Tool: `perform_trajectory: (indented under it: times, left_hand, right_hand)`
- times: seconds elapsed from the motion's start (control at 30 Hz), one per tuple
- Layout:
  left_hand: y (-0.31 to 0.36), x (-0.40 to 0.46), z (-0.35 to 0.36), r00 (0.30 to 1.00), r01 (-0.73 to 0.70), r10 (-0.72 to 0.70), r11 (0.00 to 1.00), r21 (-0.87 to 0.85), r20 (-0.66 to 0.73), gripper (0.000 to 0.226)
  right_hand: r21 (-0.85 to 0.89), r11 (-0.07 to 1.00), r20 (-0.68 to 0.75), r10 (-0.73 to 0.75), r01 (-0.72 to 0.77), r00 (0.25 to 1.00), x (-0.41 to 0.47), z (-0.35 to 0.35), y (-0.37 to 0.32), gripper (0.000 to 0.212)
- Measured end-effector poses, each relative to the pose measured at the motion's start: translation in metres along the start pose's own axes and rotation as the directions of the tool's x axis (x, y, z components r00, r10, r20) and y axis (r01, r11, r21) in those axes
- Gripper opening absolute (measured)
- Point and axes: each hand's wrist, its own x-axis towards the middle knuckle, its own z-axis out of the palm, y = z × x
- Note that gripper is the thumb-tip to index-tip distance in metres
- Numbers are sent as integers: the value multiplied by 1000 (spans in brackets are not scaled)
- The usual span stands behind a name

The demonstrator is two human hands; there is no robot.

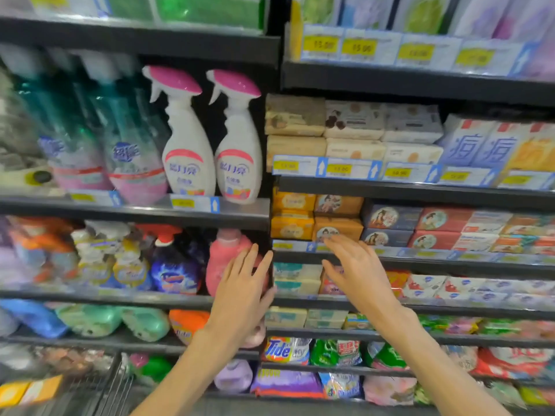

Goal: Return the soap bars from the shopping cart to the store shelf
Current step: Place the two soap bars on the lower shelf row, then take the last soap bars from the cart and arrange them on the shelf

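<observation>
Both hands are released and hold nothing: the right hand [357, 265] reaches with straight fingers to the brown soap boxes [337, 228] on the store shelf [420, 259], the left hand [243, 283] hovers beside it. Yellow soap bars [30, 390] wait in the shopping cart [99, 385] at lower left. Square the stack flush, then turn back for them.

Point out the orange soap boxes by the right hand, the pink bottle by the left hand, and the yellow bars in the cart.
orange soap boxes [338, 228], head view, front face of lower box.
pink bottle [223, 259], head view, upper body.
yellow bars [30, 391], head view, top face, blurred.
</observation>
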Motion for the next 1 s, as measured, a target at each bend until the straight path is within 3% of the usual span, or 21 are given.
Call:
perform_trajectory:
  times: [0.2, 0.33, 0.53, 0.77, 0.87, 1.0]
  left_hand:
    - [-28, -87, -18, 984, 170, -168, 985, 31, -55, 68]
    - [-49, -175, -37, 921, 386, -381, 920, 66, -85, 65]
    - [-73, -336, -89, 741, 671, -658, 719, 183, -133, 69]
    - [-112, -494, -150, 526, 845, -817, 469, 255, -238, 68]
    - [-138, -545, -177, 490, 864, -832, 425, 269, -261, 67]
    - [-186, -605, -213, 459, 874, -853, 384, 297, -249, 67]
  right_hand:
    - [129, 975, 35, -189, 183, 981, -19, 6, -67, 48]
    - [296, 895, 93, -375, 334, 923, -28, 26, -127, 47]
    - [455, 699, 168, -676, 552, 717, -54, 47, -264, 46]
    - [538, 445, 63, -868, 716, 492, -97, 35, -442, 52]
    - [512, 377, 63, -913, 772, 404, -111, 36, -517, 56]
    - [496, 350, 47, -925, 795, 378, -135, 33, -611, 63]
